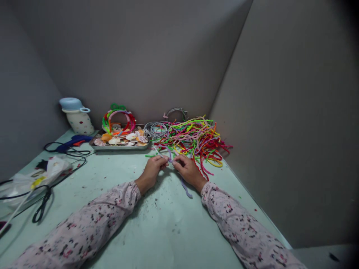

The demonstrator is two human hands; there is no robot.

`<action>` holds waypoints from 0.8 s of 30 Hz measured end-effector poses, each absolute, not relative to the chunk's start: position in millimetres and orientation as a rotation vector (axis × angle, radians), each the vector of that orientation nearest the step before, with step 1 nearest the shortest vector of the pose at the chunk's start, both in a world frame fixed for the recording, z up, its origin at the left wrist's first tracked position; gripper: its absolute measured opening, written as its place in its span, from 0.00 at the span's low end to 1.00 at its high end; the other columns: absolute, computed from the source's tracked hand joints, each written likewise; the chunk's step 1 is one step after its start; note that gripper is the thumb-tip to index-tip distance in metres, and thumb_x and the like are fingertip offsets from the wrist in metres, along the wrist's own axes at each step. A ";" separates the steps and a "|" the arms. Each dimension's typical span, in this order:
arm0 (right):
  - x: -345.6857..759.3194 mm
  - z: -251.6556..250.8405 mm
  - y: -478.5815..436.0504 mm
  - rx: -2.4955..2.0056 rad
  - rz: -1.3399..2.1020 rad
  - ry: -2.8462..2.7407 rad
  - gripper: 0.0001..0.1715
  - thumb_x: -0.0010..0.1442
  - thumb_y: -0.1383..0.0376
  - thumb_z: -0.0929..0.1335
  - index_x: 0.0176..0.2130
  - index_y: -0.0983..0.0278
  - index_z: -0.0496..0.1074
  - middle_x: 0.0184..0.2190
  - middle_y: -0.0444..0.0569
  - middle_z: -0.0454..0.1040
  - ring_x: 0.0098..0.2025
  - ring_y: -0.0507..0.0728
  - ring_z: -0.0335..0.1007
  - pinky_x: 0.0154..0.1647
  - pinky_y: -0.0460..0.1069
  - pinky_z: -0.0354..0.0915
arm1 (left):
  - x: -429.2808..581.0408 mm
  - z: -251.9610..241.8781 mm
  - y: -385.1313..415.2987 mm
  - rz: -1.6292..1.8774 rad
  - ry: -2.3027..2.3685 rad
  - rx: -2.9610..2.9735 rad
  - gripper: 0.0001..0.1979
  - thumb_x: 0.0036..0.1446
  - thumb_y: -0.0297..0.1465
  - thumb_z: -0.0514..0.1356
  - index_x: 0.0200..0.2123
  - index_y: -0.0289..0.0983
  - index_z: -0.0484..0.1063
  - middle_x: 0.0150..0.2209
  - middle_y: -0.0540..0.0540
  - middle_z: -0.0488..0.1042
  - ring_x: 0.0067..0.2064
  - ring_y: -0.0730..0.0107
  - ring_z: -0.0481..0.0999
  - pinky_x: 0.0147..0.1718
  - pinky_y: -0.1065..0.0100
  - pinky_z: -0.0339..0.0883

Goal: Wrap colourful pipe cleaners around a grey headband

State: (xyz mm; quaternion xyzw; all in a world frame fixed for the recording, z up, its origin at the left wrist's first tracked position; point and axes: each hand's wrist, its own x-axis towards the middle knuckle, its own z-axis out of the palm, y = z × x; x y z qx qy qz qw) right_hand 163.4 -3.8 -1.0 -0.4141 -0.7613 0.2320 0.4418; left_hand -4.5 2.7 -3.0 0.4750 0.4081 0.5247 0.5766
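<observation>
My left hand (pixel 154 168) is closed in a pinch on a thin pale wire (pixel 158 151) that sticks up past its fingertips. Close beside it, my right hand (pixel 188 169) pinches a purple pipe cleaner (pixel 186 189). One end of the pipe cleaner rises between the two hands, and the other hangs below the right hand toward the table. The fingertips of both hands nearly meet, and the spot where wire and pipe cleaner cross is partly hidden by them. Just behind the hands lies a tangled heap of colourful pipe cleaners (pixel 196 136).
A metal tray (pixel 120 148) holds seashells (pixel 130 137) and pipe-cleaner-wrapped hoops (pixel 131 121). Coiled grey wire rings (pixel 157 129) lie beside it. At left are a bottle (pixel 80 121), a blue-handled tool (pixel 73 143), black cables (pixel 42 209) and a plastic bag (pixel 22 185). Grey walls enclose the table (pixel 159 239).
</observation>
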 end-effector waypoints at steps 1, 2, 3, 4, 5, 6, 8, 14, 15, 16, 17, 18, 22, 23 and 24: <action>163.4 -1.0 -3.9 -1.028 0.575 -1.892 0.07 0.60 0.64 0.65 0.36 0.63 0.72 0.33 0.46 0.71 0.36 0.54 0.65 0.39 0.48 0.60 | -4.7 -3.4 2.9 1.227 0.954 1.115 0.11 0.48 0.36 0.63 0.21 0.35 0.69 0.22 0.50 0.67 0.26 0.74 0.64 0.27 0.71 0.58; 163.4 -1.1 -3.9 -1.030 0.576 -1.895 0.07 0.60 0.64 0.65 0.36 0.63 0.72 0.33 0.46 0.71 0.36 0.54 0.65 0.39 0.48 0.60 | -4.8 -3.8 3.1 1.228 0.952 1.119 0.11 0.48 0.36 0.63 0.21 0.35 0.69 0.22 0.50 0.67 0.26 0.74 0.64 0.28 0.71 0.58; 163.4 -1.2 -3.8 -1.034 0.576 -1.896 0.07 0.60 0.64 0.65 0.36 0.63 0.72 0.32 0.45 0.71 0.36 0.54 0.65 0.38 0.48 0.60 | -5.0 -4.2 3.2 1.228 0.945 1.122 0.11 0.48 0.36 0.63 0.22 0.35 0.69 0.23 0.50 0.67 0.26 0.74 0.65 0.28 0.71 0.58; 163.4 -1.4 -3.6 -1.038 0.576 -1.895 0.06 0.60 0.64 0.65 0.35 0.63 0.72 0.32 0.45 0.71 0.35 0.54 0.65 0.38 0.48 0.60 | -5.0 -4.4 3.3 1.225 0.941 1.124 0.11 0.48 0.36 0.63 0.22 0.35 0.69 0.23 0.50 0.67 0.26 0.74 0.65 0.28 0.71 0.58; 163.3 -1.5 -3.4 -1.041 0.577 -1.893 0.06 0.60 0.64 0.65 0.35 0.63 0.72 0.32 0.45 0.70 0.35 0.54 0.65 0.38 0.48 0.60 | -5.0 -4.5 3.2 1.225 0.936 1.128 0.11 0.48 0.37 0.63 0.22 0.36 0.69 0.23 0.50 0.67 0.26 0.73 0.65 0.28 0.71 0.58; 163.2 -1.7 -3.1 -1.043 0.578 -1.890 0.06 0.60 0.64 0.65 0.35 0.63 0.72 0.32 0.45 0.70 0.35 0.54 0.65 0.38 0.48 0.60 | -4.9 -4.4 3.1 1.223 0.933 1.133 0.11 0.48 0.37 0.63 0.23 0.36 0.70 0.23 0.50 0.68 0.27 0.73 0.65 0.29 0.70 0.58; 162.9 -1.8 -2.6 -1.044 0.580 -1.884 0.07 0.60 0.64 0.65 0.35 0.63 0.72 0.32 0.45 0.70 0.35 0.54 0.64 0.37 0.47 0.60 | -4.4 -4.1 2.8 1.218 0.937 1.142 0.11 0.48 0.38 0.63 0.24 0.36 0.70 0.24 0.49 0.68 0.27 0.72 0.66 0.29 0.70 0.58; 162.8 -0.3 -3.1 -1.047 0.599 -1.893 0.07 0.60 0.64 0.65 0.35 0.63 0.72 0.32 0.45 0.71 0.35 0.54 0.64 0.37 0.47 0.60 | -3.0 -3.1 2.7 1.219 0.939 1.135 0.11 0.48 0.38 0.63 0.29 0.36 0.72 0.25 0.49 0.69 0.27 0.72 0.66 0.28 0.70 0.58; 162.9 -0.1 -3.4 -1.047 0.603 -1.896 0.07 0.60 0.64 0.65 0.36 0.63 0.72 0.32 0.45 0.71 0.35 0.54 0.64 0.37 0.47 0.60 | -3.1 -3.2 2.9 1.218 0.940 1.138 0.11 0.48 0.38 0.63 0.29 0.36 0.72 0.25 0.49 0.69 0.27 0.72 0.66 0.28 0.70 0.58; 163.0 -0.1 -3.6 -1.047 0.604 -1.897 0.07 0.60 0.64 0.65 0.36 0.63 0.72 0.32 0.45 0.71 0.35 0.54 0.64 0.37 0.47 0.60 | -3.3 -3.5 3.1 1.217 0.941 1.141 0.10 0.48 0.38 0.63 0.28 0.36 0.72 0.25 0.49 0.69 0.27 0.72 0.66 0.28 0.70 0.58; 163.1 -0.2 -3.8 -1.047 0.606 -1.899 0.08 0.60 0.64 0.65 0.36 0.63 0.73 0.31 0.45 0.71 0.35 0.54 0.64 0.36 0.48 0.60 | -3.5 -3.9 3.4 1.216 0.941 1.144 0.10 0.48 0.38 0.63 0.28 0.36 0.72 0.25 0.49 0.69 0.27 0.72 0.66 0.28 0.70 0.58; 163.2 -0.4 -3.8 -1.048 0.606 -1.899 0.07 0.60 0.64 0.65 0.36 0.63 0.73 0.31 0.45 0.71 0.34 0.54 0.64 0.36 0.47 0.60 | -3.8 -4.4 3.6 1.214 0.937 1.146 0.10 0.48 0.38 0.63 0.27 0.36 0.72 0.25 0.49 0.69 0.27 0.73 0.66 0.28 0.70 0.58; 163.3 -2.6 -3.0 -1.046 0.606 -1.889 0.08 0.59 0.64 0.65 0.36 0.63 0.73 0.32 0.46 0.71 0.33 0.53 0.65 0.35 0.47 0.61 | -4.2 -5.9 4.1 1.205 0.928 1.169 0.11 0.49 0.38 0.63 0.28 0.35 0.73 0.25 0.49 0.70 0.27 0.73 0.66 0.29 0.71 0.58; 163.4 -3.4 -2.5 -1.044 0.597 -1.879 0.08 0.60 0.63 0.65 0.37 0.63 0.73 0.33 0.46 0.72 0.33 0.53 0.65 0.35 0.48 0.61 | -4.0 -5.7 3.8 1.202 0.936 1.183 0.11 0.49 0.38 0.63 0.28 0.35 0.72 0.25 0.49 0.70 0.27 0.73 0.66 0.29 0.71 0.58; 163.5 -4.3 -1.9 -1.043 0.584 -1.864 0.09 0.60 0.63 0.66 0.38 0.63 0.73 0.33 0.47 0.72 0.33 0.53 0.65 0.35 0.48 0.61 | -3.7 -5.2 3.4 1.199 0.949 1.201 0.11 0.50 0.38 0.62 0.28 0.35 0.72 0.25 0.49 0.70 0.27 0.73 0.66 0.29 0.71 0.58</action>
